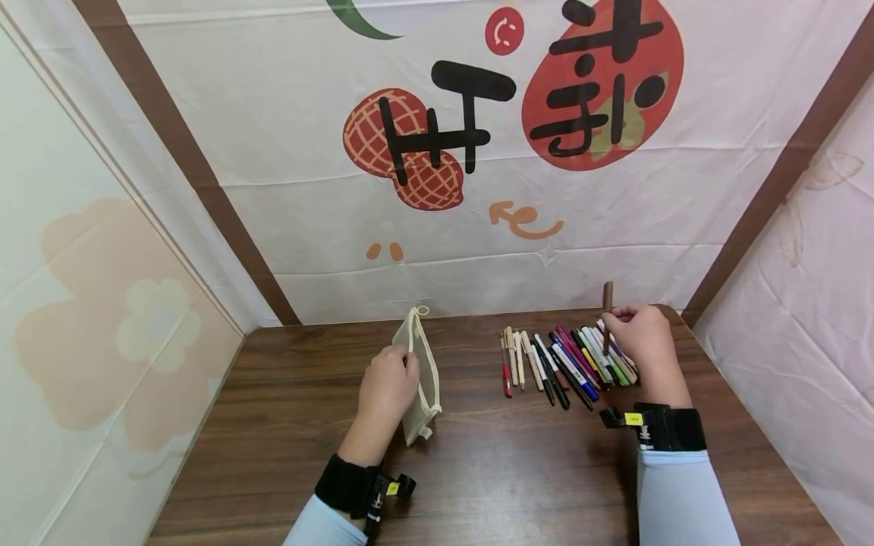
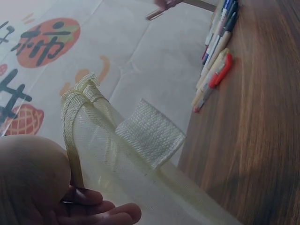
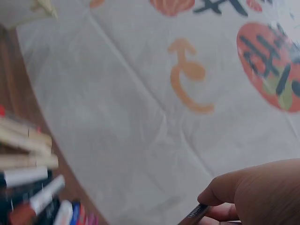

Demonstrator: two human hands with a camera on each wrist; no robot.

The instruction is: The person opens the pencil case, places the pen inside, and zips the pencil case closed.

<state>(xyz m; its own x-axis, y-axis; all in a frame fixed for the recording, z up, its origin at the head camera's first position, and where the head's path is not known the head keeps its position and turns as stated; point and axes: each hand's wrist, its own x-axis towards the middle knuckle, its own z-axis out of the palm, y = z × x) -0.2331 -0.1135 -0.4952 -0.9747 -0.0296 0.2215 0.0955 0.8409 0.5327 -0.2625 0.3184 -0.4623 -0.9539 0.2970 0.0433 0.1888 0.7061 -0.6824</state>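
My left hand (image 1: 389, 387) grips a pale cream mesh zip pouch (image 1: 415, 418) by its side, holding it on edge with the mouth parted. In the left wrist view, the pouch's woven tab (image 2: 151, 133) and sheer mesh show beside my curled fingers. My right hand (image 1: 645, 341) pinches a brown pen (image 1: 608, 298) between thumb and fingers, upright above the right end of a row of pens. Dark lettering marks that brown pen (image 3: 194, 213) in the right wrist view, where its lower part is cut off.
Several pens and markers lie side by side on the wooden table (image 1: 492, 470). A red pen (image 1: 506, 371) is at the row's left end; a blue-capped marker (image 1: 575, 370) lies mid-row. A printed cloth (image 1: 314, 227) hangs behind the table's back edge, with more cloth at both sides.
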